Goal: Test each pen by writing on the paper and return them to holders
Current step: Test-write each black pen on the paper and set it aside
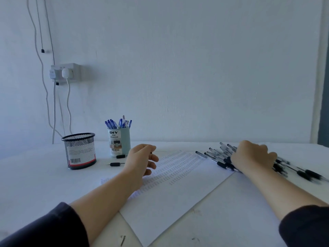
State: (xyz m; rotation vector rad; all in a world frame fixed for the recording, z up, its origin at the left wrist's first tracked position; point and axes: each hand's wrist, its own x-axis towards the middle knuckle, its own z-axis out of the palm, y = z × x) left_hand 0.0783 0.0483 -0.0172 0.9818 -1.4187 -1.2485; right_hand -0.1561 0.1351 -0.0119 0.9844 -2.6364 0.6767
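left hand [142,158]: hovers over the left part of the paper, fingers loosely curled; a small dark tip shows at the fingertips, can't tell if it grips anything.
right hand [252,155]: down on the pile of black pens, fingers hidden among them; can't tell whether it grasps one.
black pens [216,155]: loose heap on the counter at the right, partly overlapping the paper's far right edge; some blurred.
paper [178,189]: white sheet flat on the counter, centre, rows of small test marks across its upper half.
mesh holder [80,150]: black wire cup, left, upright, nothing visible above its rim.
blue holder [119,141]: just right of the mesh one, upright, full of blue pens [117,123].
caps [115,164]: two small dark pieces on the counter [231,211] in front of the holders.
wall: socket [65,72] with plugs and cables, upper left.
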